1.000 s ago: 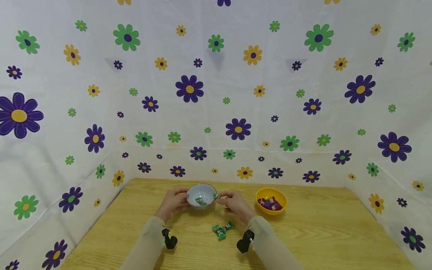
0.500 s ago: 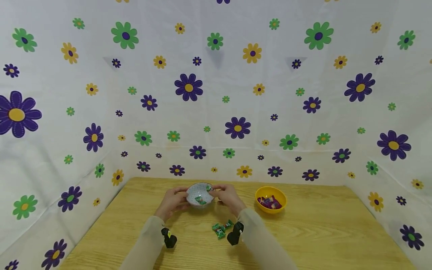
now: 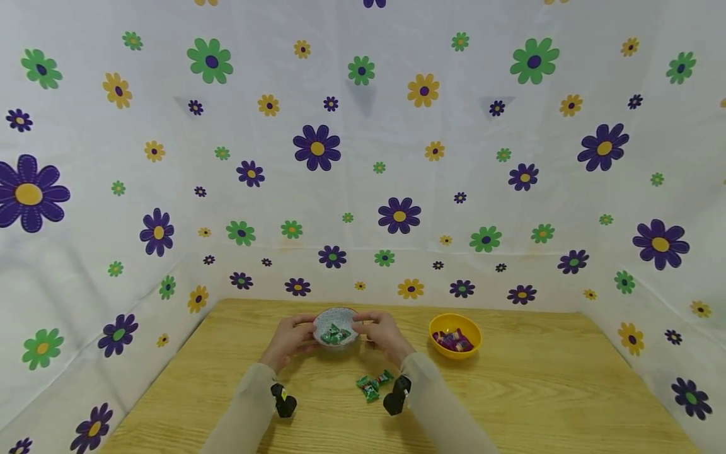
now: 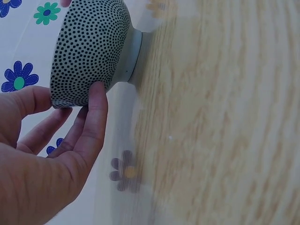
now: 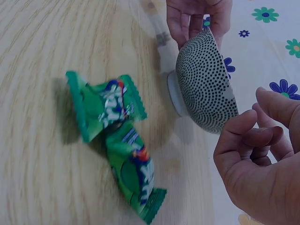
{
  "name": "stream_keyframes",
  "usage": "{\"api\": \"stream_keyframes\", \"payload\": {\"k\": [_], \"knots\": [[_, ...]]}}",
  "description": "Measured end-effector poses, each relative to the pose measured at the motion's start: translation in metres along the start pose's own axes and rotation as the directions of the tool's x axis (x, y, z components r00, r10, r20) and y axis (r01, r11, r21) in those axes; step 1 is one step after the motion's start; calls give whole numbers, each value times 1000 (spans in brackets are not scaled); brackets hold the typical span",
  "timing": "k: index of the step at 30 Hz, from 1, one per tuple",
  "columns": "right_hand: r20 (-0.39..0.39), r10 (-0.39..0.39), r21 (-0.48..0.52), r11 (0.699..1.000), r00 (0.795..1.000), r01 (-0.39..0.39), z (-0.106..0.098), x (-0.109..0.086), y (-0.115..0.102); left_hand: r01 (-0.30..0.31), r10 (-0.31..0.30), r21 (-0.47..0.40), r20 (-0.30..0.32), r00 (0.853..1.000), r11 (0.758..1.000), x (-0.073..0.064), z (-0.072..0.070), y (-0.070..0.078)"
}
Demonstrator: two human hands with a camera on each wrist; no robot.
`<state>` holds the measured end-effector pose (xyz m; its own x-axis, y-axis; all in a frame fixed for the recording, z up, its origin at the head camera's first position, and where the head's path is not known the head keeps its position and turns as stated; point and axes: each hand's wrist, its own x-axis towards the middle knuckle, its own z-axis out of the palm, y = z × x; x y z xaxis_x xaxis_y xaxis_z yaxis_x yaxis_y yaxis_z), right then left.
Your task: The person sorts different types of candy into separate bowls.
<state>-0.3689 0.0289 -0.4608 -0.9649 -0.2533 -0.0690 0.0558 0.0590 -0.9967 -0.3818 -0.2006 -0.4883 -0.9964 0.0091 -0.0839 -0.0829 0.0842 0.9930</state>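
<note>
My left hand [image 3: 292, 342] grips the left side of a dotted bowl [image 4: 91, 51], thumb at the rim and fingers against the outer wall. Green-wrapped candies [image 3: 335, 335] lie inside the bowl in the head view. At the bowl's right rim is my right hand [image 5: 267, 159], its thumb apart from the loosely bent fingers and nothing between them. Whether those fingertips touch the rim I cannot tell. Two more green candies [image 5: 110, 105] lie against each other on the table, nearer to me than the bowl.
A yellow bowl [image 3: 478, 350] with several purple-wrapped candies [image 3: 454, 341] stands to the right of my right hand. The wooden table [image 3: 544, 391] ends at a white flowered cloth [image 3: 363, 189] at the back and sides.
My right hand moved left to the dotted bowl's rim with a green candy and let it go. The candy now lies with the other in the bowl. My left hand stayed put.
</note>
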Motion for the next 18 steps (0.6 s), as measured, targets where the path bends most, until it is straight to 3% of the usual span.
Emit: {"api": "stream_keyframes", "payload": {"k": [11,18], "knots": [[17,40,-54,998,999,-39,-15,-7,6,5,-5,-9,6,1000,1000,1,0,-1],[110,38,-97,995,993,-27,-29,-9,19,20,-21,-30,-1,1000,999,1,2,0]]}}
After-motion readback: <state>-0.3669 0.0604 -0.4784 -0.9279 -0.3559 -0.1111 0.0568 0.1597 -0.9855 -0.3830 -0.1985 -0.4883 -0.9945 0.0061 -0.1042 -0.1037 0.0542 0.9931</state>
